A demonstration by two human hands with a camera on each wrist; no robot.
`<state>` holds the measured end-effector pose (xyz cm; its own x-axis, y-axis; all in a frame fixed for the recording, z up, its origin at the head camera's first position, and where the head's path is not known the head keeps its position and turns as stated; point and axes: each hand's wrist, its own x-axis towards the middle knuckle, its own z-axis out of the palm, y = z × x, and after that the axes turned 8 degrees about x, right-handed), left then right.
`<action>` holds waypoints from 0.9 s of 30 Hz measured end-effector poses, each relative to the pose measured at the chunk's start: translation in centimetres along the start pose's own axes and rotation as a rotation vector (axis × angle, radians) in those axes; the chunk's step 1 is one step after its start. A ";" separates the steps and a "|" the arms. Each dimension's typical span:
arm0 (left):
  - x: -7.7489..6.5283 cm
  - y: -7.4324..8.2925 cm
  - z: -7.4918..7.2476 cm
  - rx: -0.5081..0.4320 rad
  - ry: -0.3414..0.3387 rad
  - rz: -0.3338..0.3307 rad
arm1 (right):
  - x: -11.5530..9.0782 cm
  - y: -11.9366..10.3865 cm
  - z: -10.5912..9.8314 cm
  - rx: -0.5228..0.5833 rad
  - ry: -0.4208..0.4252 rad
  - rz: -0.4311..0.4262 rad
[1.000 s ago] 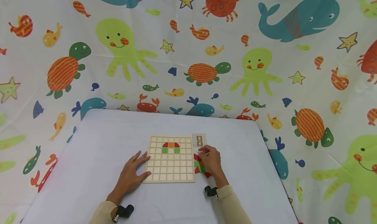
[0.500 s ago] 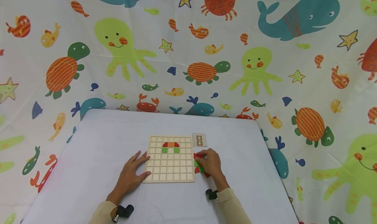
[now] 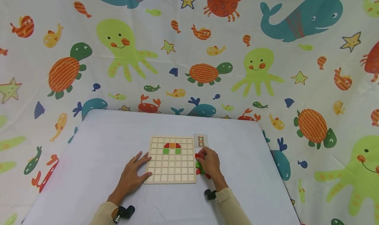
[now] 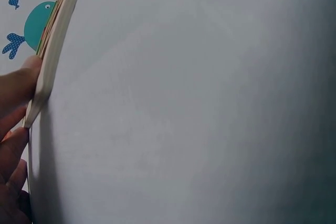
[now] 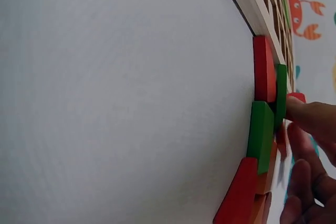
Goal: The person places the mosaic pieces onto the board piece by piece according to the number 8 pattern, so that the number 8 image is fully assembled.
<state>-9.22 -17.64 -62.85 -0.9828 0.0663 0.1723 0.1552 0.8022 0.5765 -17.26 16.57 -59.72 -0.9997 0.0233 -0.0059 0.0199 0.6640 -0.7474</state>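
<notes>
A wooden grid board [image 3: 170, 182] lies on the white table. Set in its upper cells are two red rounded pieces [image 3: 167, 145], an orange square [image 3: 172, 145] and two green squares [image 3: 166, 151]. My left hand [image 3: 132, 175] rests at the board's left edge, fingers spread; the thumb [image 4: 20, 85] touches the rim. My right hand [image 3: 211, 162] is over the loose pieces right of the board, pinching a red piece [image 5: 297, 97] whose shape is mostly hidden. Below it lie green [image 5: 261, 135], red [image 5: 236, 195] and orange blocks, partly covered by the hand.
A small pattern card [image 3: 201, 141] with a printed grid lies at the board's upper right corner. A cloth [image 3: 177, 60] with sea animals hangs behind the table [image 3: 254, 172]. Each wrist wears a black camera [image 3: 125, 212].
My right hand has come down and slightly left onto the loose pieces, its fingertips closing on a red one. The left hand and the board have stayed put.
</notes>
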 end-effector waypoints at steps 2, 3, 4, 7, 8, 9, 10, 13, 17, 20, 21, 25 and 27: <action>0.0 -0.1 0.1 0.003 0.005 0.007 | -0.1 -0.1 0.0 0.045 0.017 -0.002; 0.0 -0.1 0.1 0.004 0.008 0.011 | -0.1 -0.2 0.0 0.070 0.027 -0.005; 0.0 -0.1 0.1 0.005 0.011 0.015 | -0.1 -0.2 0.1 0.092 0.035 -0.014; 0.0 -0.2 0.2 0.007 0.016 0.018 | -0.1 -0.6 0.4 0.154 0.043 -0.025; 0.0 -0.2 0.2 0.005 0.018 0.017 | -0.1 -0.8 0.6 0.175 0.039 -0.031; 0.0 -0.1 0.1 0.005 0.018 0.016 | -0.2 -1.0 0.8 0.192 0.034 -0.039; 0.0 -0.1 0.1 0.003 0.018 0.014 | -0.2 -1.2 1.1 0.203 0.026 -0.046; 0.0 -0.1 0.1 0.003 0.011 0.007 | -0.3 -2.0 1.9 0.229 0.005 -0.064; 0.0 0.0 0.0 0.004 0.002 0.000 | -0.3 -3.3 3.0 0.260 -0.039 -0.091; -0.1 0.0 0.0 0.004 0.004 -0.002 | -0.4 -4.4 3.9 0.285 -0.089 -0.098; -0.1 0.0 0.0 0.003 0.008 -0.002 | -0.4 -4.8 4.2 0.293 -0.105 -0.104; -0.1 0.0 0.0 0.010 0.022 0.005 | -0.4 -6.0 5.7 0.302 -0.165 -0.097; -0.1 0.0 0.0 0.007 0.027 0.008 | -0.3 -6.5 6.3 0.297 -0.188 -0.099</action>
<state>-9.15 -17.67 -62.85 -0.9785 0.0564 0.1985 0.1620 0.8056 0.5699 -17.20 7.50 -59.06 -0.9822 -0.1863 -0.0253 -0.0543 0.4098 -0.9106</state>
